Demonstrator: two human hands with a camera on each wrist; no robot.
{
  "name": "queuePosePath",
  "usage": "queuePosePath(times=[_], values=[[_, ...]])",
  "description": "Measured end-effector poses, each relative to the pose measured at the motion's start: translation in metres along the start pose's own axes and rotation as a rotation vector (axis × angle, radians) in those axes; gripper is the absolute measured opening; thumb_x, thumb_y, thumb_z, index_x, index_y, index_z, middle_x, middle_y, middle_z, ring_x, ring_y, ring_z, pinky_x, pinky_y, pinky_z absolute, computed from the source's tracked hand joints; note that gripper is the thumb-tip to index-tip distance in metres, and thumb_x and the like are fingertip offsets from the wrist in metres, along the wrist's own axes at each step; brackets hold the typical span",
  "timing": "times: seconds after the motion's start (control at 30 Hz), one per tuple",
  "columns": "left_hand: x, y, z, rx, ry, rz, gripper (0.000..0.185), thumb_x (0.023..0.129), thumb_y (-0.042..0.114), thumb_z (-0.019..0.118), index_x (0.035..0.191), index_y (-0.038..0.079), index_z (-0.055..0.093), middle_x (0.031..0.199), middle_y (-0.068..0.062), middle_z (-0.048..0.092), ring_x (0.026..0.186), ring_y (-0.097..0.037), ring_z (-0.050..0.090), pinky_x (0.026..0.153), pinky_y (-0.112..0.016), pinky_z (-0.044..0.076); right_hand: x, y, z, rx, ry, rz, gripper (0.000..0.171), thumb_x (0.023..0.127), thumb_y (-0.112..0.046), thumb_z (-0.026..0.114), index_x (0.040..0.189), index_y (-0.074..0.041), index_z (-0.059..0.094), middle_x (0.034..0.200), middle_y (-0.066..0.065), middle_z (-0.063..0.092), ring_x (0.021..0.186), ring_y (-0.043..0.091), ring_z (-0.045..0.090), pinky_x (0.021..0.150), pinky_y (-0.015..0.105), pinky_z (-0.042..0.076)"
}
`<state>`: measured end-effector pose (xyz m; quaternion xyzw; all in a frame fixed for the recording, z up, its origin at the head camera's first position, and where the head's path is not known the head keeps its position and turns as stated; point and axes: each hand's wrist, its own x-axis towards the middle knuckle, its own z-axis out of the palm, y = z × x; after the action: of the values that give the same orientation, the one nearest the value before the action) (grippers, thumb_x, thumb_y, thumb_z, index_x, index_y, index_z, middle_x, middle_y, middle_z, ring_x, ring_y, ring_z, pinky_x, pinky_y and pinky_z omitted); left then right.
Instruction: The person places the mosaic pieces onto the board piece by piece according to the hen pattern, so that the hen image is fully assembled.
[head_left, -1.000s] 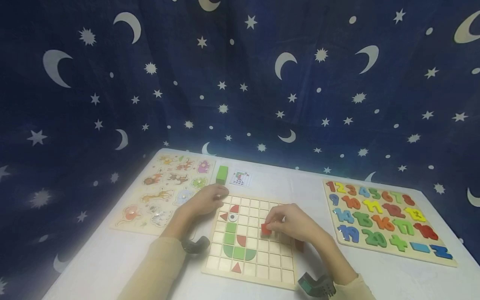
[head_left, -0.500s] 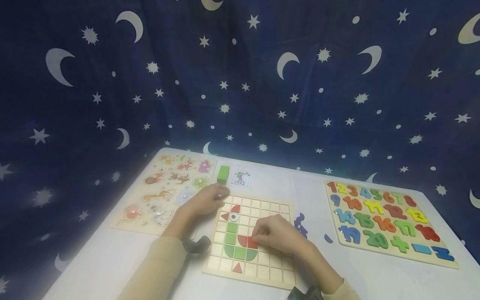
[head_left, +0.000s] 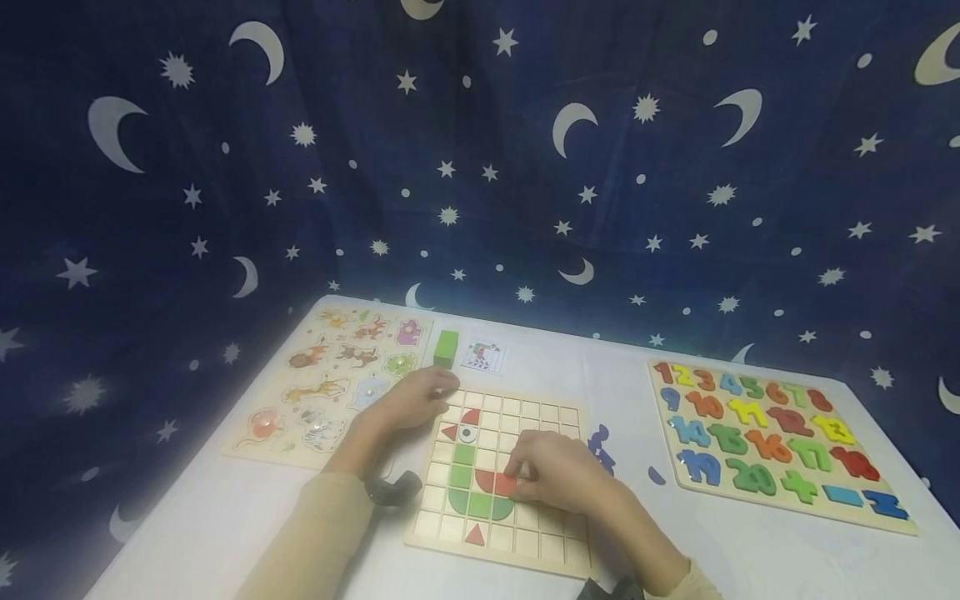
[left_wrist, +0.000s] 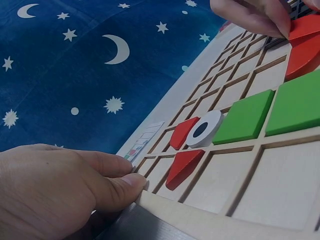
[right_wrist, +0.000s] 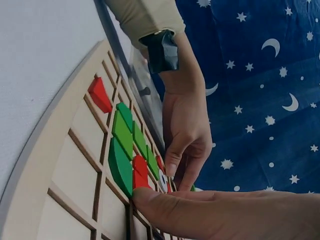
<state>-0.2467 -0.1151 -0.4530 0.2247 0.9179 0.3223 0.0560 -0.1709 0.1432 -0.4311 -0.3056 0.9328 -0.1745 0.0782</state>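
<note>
A wooden grid board (head_left: 558, 543) lies in front of me on the white table. It holds green squares (head_left: 462, 455), a green half-round, red pieces and a white eye disc (left_wrist: 202, 129). My right hand (head_left: 555, 477) pinches a red piece (head_left: 507, 484) by its edge at a cell beside a red quarter-round (head_left: 486, 479). In the left wrist view this red piece (left_wrist: 306, 27) looks slightly tilted under the fingertips (left_wrist: 280, 25). My left hand (head_left: 414, 401) rests at the board's far left corner, thumb (left_wrist: 131, 182) against the rim, fingers relaxed. A red triangle (right_wrist: 100, 94) sits in the near row.
An animal puzzle board (head_left: 330, 383) lies to the left and a number puzzle board (head_left: 772, 433) to the right. A green block (head_left: 446, 348) and a small picture card (head_left: 482, 357) sit beyond the grid. Two loose blue pieces (head_left: 600, 442) lie between the boards. A starry blue cloth hangs behind.
My right hand carried the red piece left from the board's middle to the cell beside the red quarter-round, uncovering the blue pieces. The left hand stayed put.
</note>
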Motion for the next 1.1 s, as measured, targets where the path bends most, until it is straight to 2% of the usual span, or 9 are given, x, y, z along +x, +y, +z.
queuePosePath(times=[0.33, 0.8, 0.9, 1.1], values=[[0.0000, 0.0010, -0.0008, -0.001, 0.001, 0.005, 0.043, 0.085, 0.006, 0.061, 0.128, 0.004, 0.057, 0.135, -0.013, 0.055, 0.130, -0.032, 0.047, 0.114, -0.046, 0.033, -0.0001, -0.0006, 0.0017, -0.048, 0.031, -0.025, 0.015, 0.071, -0.031, 0.078, 0.084, -0.026, 0.075, 0.082, -0.018, 0.065, 0.065, -0.001, 0.048, 0.059, 0.020, 0.043], [0.0002, 0.0006, -0.0002, -0.004, -0.001, -0.017, 0.043, 0.085, 0.006, 0.061, 0.128, 0.005, 0.057, 0.135, -0.012, 0.055, 0.130, -0.030, 0.047, 0.115, -0.045, 0.033, -0.0003, -0.0038, 0.0014, -0.107, 0.051, 0.011, 0.018, 0.067, -0.035, 0.081, 0.083, -0.029, 0.074, 0.079, -0.019, 0.062, 0.064, -0.001, 0.048, 0.057, 0.022, 0.042], [0.0008, 0.0001, 0.0007, -0.011, -0.002, -0.042, 0.043, 0.085, 0.006, 0.062, 0.129, 0.007, 0.057, 0.136, -0.011, 0.055, 0.130, -0.029, 0.047, 0.115, -0.044, 0.032, -0.0003, -0.0039, 0.0013, -0.106, 0.052, 0.018, 0.018, 0.067, -0.036, 0.081, 0.081, -0.028, 0.072, 0.077, -0.019, 0.061, 0.063, -0.001, 0.048, 0.056, 0.022, 0.041], [0.0003, -0.0007, 0.0017, -0.016, 0.004, -0.049, 0.043, 0.086, 0.007, 0.062, 0.129, 0.007, 0.057, 0.136, -0.010, 0.055, 0.130, -0.029, 0.047, 0.115, -0.044, 0.033, 0.0001, 0.0034, 0.0003, -0.063, 0.027, 0.034, 0.019, 0.068, -0.039, 0.080, 0.082, -0.029, 0.072, 0.077, -0.019, 0.059, 0.064, 0.000, 0.049, 0.057, 0.022, 0.042]])
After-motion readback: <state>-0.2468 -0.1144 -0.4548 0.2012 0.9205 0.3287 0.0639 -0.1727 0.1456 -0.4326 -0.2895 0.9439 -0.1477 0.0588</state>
